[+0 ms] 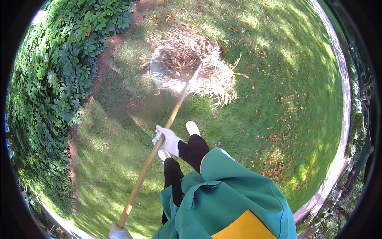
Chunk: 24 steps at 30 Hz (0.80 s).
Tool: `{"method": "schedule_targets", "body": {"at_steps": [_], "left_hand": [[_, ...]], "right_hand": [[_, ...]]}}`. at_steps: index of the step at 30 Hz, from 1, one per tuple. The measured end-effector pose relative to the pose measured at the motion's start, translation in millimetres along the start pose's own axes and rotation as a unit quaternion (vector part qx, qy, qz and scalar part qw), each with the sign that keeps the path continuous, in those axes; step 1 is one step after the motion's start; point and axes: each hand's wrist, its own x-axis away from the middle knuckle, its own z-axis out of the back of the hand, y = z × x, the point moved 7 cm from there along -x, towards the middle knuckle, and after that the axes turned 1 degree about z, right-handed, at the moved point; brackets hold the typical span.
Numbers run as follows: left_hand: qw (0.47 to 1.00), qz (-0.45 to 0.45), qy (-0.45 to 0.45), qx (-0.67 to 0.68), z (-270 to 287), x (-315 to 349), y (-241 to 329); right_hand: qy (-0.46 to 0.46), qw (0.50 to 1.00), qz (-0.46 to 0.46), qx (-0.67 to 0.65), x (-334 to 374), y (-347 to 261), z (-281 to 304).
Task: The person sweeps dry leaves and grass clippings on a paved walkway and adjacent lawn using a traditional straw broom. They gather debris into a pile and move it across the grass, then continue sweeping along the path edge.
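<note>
A long wooden pole (pixel 148 166) slants from the lower left up to a pile of dry brown leaves and stalks (pixel 185 49). Its far end meets the pile in glare, so I cannot make out the tool's head. My right hand (pixel 170 141), in a white glove, is closed round the middle of the shaft. Down at the picture's lower edge, my left hand (pixel 119 232), gloved in white too, grips the near end and is partly cut off. Beneath the pile's left side shows a pale grey rounded surface (pixel 157 69).
Leafy green shrubs (pixel 59 67) line the left, edged by bare soil (pixel 104 59). Grass (pixel 246 119) surrounds the pile, with fallen leaves (pixel 278 151) scattered to the right. A pale curved path (pixel 344 91) bounds the lawn. My white shoes (pixel 193 128) stand just short of the pile.
</note>
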Motion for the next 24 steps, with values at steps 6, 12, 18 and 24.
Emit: {"method": "schedule_targets", "body": {"at_steps": [6,12,18,24], "left_hand": [[0.986,-0.127,0.069,0.086,-31.8,-45.9,140.1],[0.963,-0.188,0.12,0.151,-54.3,-49.2,150.7],[0.972,-0.11,0.152,0.142,-136.7,17.3,28.8],[0.997,0.027,-0.011,0.077,-185.5,113.2,-173.6]], "right_hand": [[0.081,0.979,0.185,-0.008,49.5,-160.5,37.8],[0.04,0.976,0.214,0.008,142.5,-179.2,50.1],[0.092,0.959,0.269,0.006,187.3,-157.2,91.5],[0.103,0.992,0.027,0.061,114.5,66.2,124.5]]}}
